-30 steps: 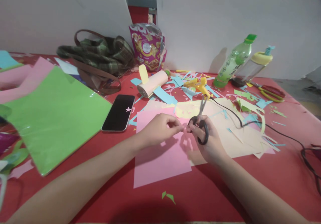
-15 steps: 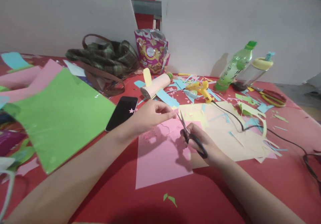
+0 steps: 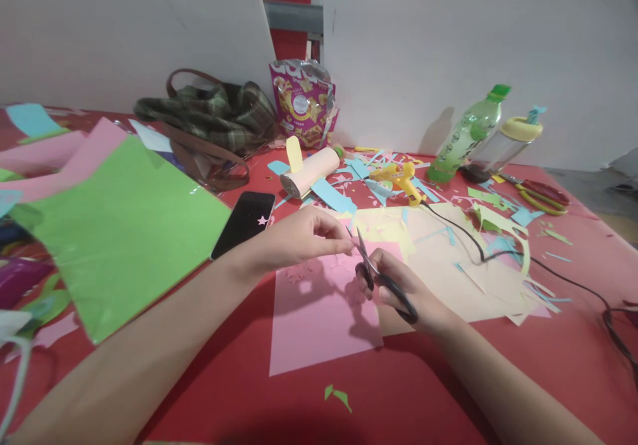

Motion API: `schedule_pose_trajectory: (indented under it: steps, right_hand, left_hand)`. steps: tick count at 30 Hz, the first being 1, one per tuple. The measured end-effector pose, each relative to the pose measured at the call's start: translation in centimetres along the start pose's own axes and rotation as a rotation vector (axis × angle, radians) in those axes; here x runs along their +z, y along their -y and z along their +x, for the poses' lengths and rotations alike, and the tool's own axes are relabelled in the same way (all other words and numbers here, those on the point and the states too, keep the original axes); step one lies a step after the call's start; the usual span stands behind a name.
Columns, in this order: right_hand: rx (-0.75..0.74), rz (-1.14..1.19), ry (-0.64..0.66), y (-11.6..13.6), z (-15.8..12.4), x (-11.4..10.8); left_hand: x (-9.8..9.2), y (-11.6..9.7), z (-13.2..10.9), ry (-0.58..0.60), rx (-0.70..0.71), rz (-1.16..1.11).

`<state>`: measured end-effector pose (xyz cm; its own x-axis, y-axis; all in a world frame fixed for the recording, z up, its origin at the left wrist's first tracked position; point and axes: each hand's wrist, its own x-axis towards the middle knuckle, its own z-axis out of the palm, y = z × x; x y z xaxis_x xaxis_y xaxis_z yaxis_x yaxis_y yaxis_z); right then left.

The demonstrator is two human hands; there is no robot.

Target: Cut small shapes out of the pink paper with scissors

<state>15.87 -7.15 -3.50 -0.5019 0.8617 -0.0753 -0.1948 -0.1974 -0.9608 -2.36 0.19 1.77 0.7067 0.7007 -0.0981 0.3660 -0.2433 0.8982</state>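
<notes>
My right hand (image 3: 399, 284) grips black-handled scissors (image 3: 369, 259) with fingers in the loops, blades parted and pointing up and left. Thumb and fingertips of my left hand (image 3: 319, 236) pinch a small piece of pink paper (image 3: 355, 242), mostly hidden, right at the blades. Below both hands lies a sheet of pink paper (image 3: 319, 329) with small pink cuttings on it. A phone (image 3: 244, 222) with a pink paper star (image 3: 262, 220) on it rests left of my left hand.
A yellow glue gun (image 3: 399, 178) lies behind, its black cord running right. Around it are a paper-wrapped tube (image 3: 312, 171), paper scraps, a green bottle (image 3: 468, 136), a clear jar (image 3: 511, 143), red-and-yellow scissors (image 3: 541, 192), a snack bag (image 3: 303, 103), a plaid bag (image 3: 214, 116) and green sheets (image 3: 119, 226).
The scissor blades have spread wider and now reach around the pink piece. My left hand has shifted slightly right and down toward them.
</notes>
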Motion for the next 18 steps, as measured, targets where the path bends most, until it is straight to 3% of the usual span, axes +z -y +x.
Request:
schedule_pose_trajectory:
  steps: [18]
  right_hand:
    - [-0.004,0.007,0.024,-0.19,0.06,0.12]
  left_hand:
    - [0.37,0.14,-0.03,0.049,-0.043,-0.021]
